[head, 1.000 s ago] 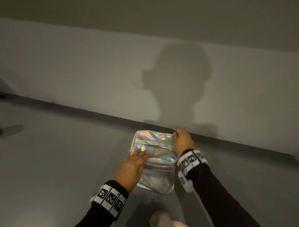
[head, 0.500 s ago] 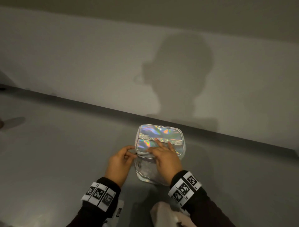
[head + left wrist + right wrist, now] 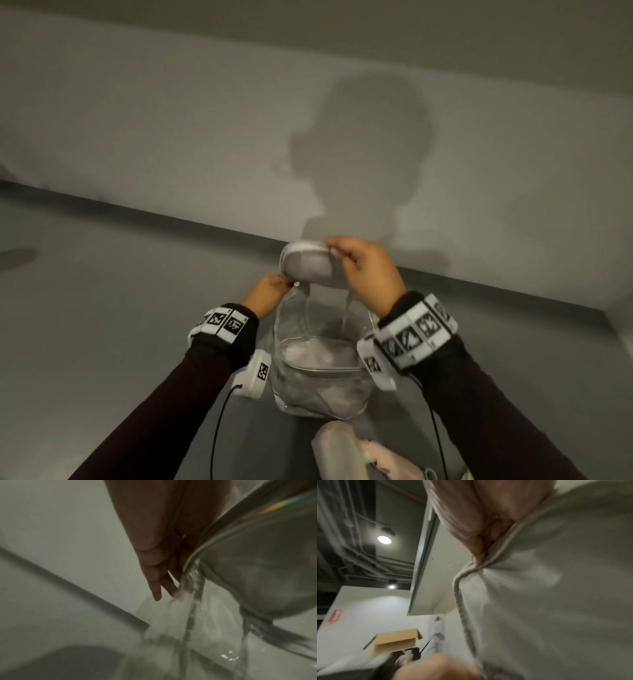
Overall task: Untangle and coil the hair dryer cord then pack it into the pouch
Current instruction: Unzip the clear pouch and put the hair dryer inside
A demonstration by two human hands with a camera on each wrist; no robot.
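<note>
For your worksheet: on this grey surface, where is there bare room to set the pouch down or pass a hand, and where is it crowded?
Free: the wide grey surface left of the left hand, running back to the wall, and the strip right of the right hand. Crowded: the near middle, where the pouch hangs between both forearms, with a pale pink object just below.

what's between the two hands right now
In the head view, the lifted lid of the clear pouch spans between them: right hand holds its far edge, left hand pinches at its near-left corner.
</note>
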